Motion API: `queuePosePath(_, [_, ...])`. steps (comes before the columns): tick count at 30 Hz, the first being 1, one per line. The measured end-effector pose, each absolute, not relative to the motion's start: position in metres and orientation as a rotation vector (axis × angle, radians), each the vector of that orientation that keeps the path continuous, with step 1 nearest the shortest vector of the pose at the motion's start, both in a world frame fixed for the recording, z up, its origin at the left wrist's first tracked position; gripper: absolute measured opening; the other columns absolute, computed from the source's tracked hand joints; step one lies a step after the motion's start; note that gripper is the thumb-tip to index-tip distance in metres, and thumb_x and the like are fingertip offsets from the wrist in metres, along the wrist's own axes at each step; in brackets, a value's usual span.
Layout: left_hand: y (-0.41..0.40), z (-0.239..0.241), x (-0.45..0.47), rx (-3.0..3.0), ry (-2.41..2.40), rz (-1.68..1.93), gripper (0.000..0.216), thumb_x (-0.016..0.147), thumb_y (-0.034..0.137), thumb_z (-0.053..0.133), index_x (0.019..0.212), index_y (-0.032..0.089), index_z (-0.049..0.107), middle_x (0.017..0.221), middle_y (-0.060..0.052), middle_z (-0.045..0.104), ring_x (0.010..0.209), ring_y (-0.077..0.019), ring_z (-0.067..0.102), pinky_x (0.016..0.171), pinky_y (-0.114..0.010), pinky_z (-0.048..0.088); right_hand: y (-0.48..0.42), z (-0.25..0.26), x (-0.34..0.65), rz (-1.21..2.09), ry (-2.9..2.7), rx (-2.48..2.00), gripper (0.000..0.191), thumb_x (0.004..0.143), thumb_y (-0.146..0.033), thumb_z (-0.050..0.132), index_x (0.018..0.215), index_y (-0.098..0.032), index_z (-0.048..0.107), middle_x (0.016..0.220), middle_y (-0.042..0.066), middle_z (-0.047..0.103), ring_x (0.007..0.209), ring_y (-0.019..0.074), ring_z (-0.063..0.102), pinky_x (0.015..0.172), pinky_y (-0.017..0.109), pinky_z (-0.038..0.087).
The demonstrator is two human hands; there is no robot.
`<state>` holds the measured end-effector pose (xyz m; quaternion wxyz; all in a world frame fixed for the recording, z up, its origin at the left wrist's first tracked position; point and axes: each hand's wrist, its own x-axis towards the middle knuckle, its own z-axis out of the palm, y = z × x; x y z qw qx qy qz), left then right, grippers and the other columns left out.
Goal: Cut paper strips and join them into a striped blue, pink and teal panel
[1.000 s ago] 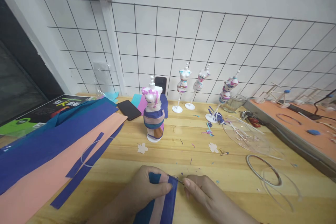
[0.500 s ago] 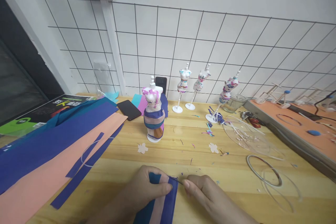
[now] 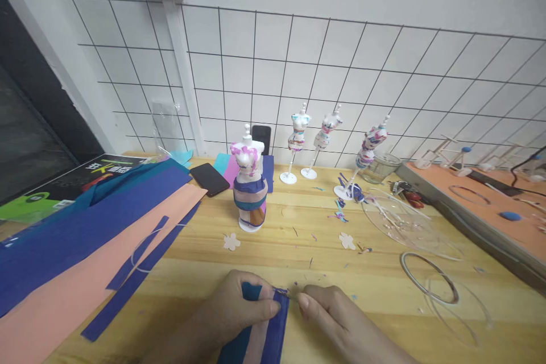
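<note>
My left hand (image 3: pixel 245 307) pinches a striped piece of cloth or paper (image 3: pixel 258 333), banded teal, pale pink and dark blue, near its top edge. My right hand (image 3: pixel 330 310) is closed on a thin, dark, slender tool (image 3: pixel 292 296) whose tip meets that edge beside my left fingers; its exact kind is too small to tell. Beyond both hands stands a small white mannequin (image 3: pixel 249 162), smeared with pink on the chest and wrapped in blue, pink and teal bands. Pale flower-shaped cutouts (image 3: pixel 231 242) lie between the mannequin and my hands.
Large blue and peach sheets (image 3: pixel 102 233) spread at left, with loose blue strips. A dark phone (image 3: pixel 209 179) lies behind them. Several smaller mannequins (image 3: pixel 300 131) stand near the gridded wall. Rings (image 3: pixel 429 277), scraps and a glass jar (image 3: pixel 383 167) occupy the right, beside an orange-topped board (image 3: pixel 490 199).
The thin tool's tip has shifted slightly along the striped piece's top edge, and the dark blue corner there looks a little different. Both hands stay nearly in place.
</note>
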<state>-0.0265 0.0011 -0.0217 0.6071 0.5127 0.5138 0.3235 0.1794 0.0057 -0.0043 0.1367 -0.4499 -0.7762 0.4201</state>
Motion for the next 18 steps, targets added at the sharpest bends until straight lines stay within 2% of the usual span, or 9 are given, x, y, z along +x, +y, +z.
queuePosePath(4, [0.001, -0.0212, -0.0257, 1.196, 1.17, 0.74, 0.016, 0.062, 0.027, 0.069, 0.055, 0.014, 0.061, 0.053, 0.005, 0.049, 0.058, -0.0117, 0.043, 0.057, -0.023, 0.034, 0.006, -0.0036, 0.1793, 1.157, -2.292, -1.289, 0.044, 0.097, -0.046, 0.026, 0.067, -0.02, 0.043, 0.067, -0.001, 0.054, 0.062, 0.0127, 0.049, 0.059, 0.022, 0.035])
queuePosePath(10, [-0.0007, -0.0258, -0.0242, 1.197, 1.193, 0.723, 0.015, 0.061, 0.029, 0.07, 0.061, 0.014, 0.067, 0.055, 0.003, 0.054, 0.061, -0.0141, 0.048, 0.059, -0.024, 0.036, 0.0055, -0.0036, 0.1789, 1.112, -2.35, -1.267, 0.044, 0.098, -0.043, 0.026, 0.076, -0.02, 0.056, 0.074, 0.002, 0.063, 0.068, 0.0148, 0.056, 0.064, 0.023, 0.039])
queuePosePath(18, [-0.0016, -0.0252, -0.023, 1.179, 1.234, 0.731, 0.013, 0.058, 0.026, 0.07, 0.056, 0.016, 0.063, 0.054, 0.005, 0.054, 0.06, -0.0133, 0.047, 0.058, -0.023, 0.036, 0.004, -0.0078, 0.1774, 1.046, -2.384, -1.271, 0.045, 0.098, -0.044, 0.027, 0.076, -0.019, 0.057, 0.073, 0.003, 0.063, 0.066, 0.015, 0.057, 0.062, 0.023, 0.04])
